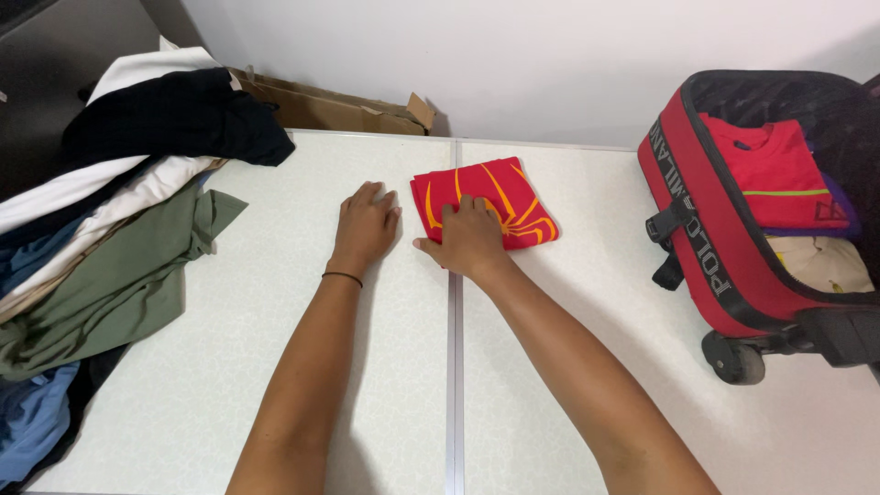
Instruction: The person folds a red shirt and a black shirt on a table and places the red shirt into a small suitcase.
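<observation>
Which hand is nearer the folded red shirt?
Right. The right hand rests on the folded red shirt; the left hand lies flat on the table beside it.

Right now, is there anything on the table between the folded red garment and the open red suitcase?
Nothing visible. The folded red garment, under the right hand, and the open red suitcase are separated only by bare white table.

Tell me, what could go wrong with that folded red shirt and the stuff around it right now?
The folded red shirt is pinned only at its near corner by the right hand; lifted from there, it might unfold. The left hand lies flat on the table beside it, not supporting it. The loose clothes pile hangs over the left table edge and may slide off. The red suitcase looks already well filled, so more could crumple.
</observation>
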